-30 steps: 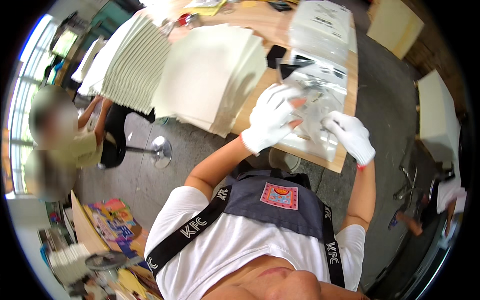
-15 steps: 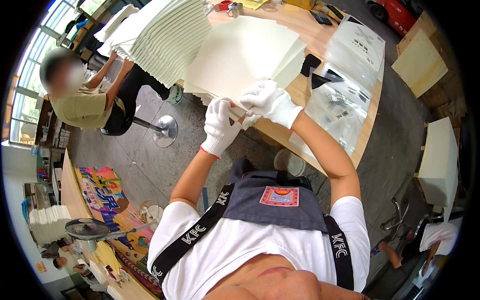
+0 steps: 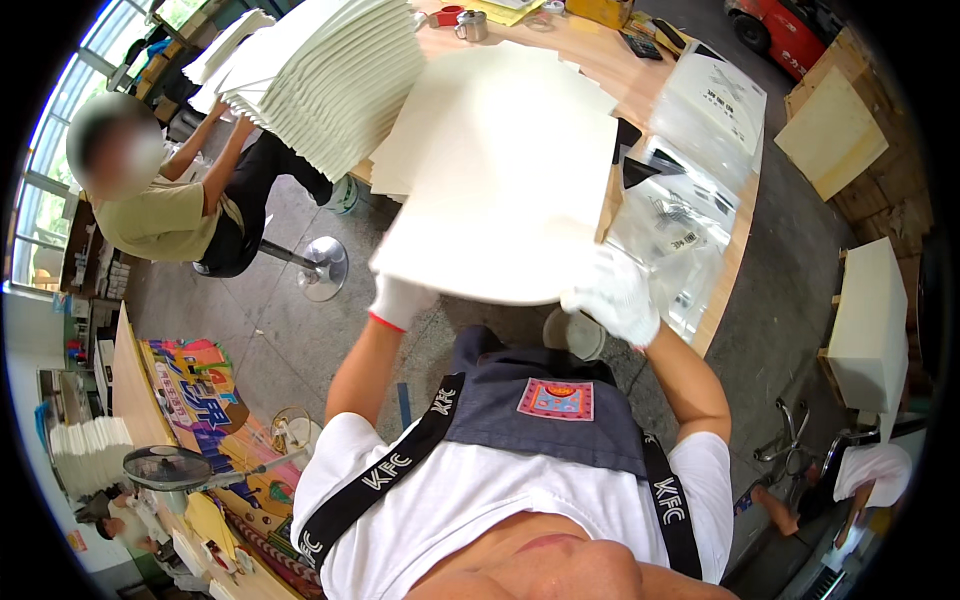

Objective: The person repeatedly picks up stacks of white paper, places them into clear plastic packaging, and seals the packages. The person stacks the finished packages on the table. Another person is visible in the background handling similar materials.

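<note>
A large off-white sheet spans the gap between my two gloved hands, its near edge hanging past the table's front edge. My left hand, in a white knit glove, is closed on its near left corner; the fingers are hidden underneath. At the near right corner my right hand grips the same sheet, also gloved. Under its far part lie more off-white sheets, fanned unevenly on the wooden table. To their left rises a tall stack of folded white sheets.
Clear plastic bags lie along the table's right side, with more bags beyond. A metal cup and a calculator are at the back. A seated co-worker handles sheets at left. Below the table stands a pale bucket.
My hands have moved apart from a close position at the pile's near edge. The sheet is now drawn toward me, held at both near corners.
</note>
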`<state>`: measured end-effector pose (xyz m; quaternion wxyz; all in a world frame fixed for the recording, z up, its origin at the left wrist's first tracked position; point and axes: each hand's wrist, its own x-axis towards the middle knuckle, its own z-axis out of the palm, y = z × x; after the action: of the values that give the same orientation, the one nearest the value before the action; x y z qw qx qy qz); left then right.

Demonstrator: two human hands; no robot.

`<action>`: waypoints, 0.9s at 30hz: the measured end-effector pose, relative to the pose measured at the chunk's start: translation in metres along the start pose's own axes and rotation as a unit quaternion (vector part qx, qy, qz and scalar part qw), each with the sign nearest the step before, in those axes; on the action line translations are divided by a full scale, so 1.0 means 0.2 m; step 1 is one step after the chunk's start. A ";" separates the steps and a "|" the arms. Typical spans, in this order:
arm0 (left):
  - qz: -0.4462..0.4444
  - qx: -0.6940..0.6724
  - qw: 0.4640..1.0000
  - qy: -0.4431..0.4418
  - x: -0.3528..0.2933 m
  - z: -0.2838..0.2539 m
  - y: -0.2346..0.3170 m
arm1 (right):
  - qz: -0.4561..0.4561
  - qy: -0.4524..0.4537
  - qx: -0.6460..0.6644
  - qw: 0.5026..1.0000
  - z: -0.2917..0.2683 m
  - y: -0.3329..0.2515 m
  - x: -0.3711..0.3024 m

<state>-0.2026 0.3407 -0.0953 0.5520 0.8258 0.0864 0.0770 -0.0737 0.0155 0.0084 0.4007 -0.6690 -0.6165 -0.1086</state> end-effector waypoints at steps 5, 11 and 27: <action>-0.201 -0.440 0.873 -0.058 0.02 -0.30 0.17 | 0.203 0.037 0.153 0.966 -0.02 0.00 -0.16; -0.178 -0.311 0.921 -0.156 0.08 -0.34 0.56 | 0.430 0.127 0.620 0.644 0.22 0.34 -0.21; 0.004 0.138 0.979 -0.152 -0.04 -0.05 0.83 | 0.413 0.201 0.323 0.828 0.16 0.04 0.01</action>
<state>-0.2031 0.2867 0.0613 0.4395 0.8962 0.0077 -0.0598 -0.0765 0.0387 -0.0152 0.7162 -0.6572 -0.1888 0.1400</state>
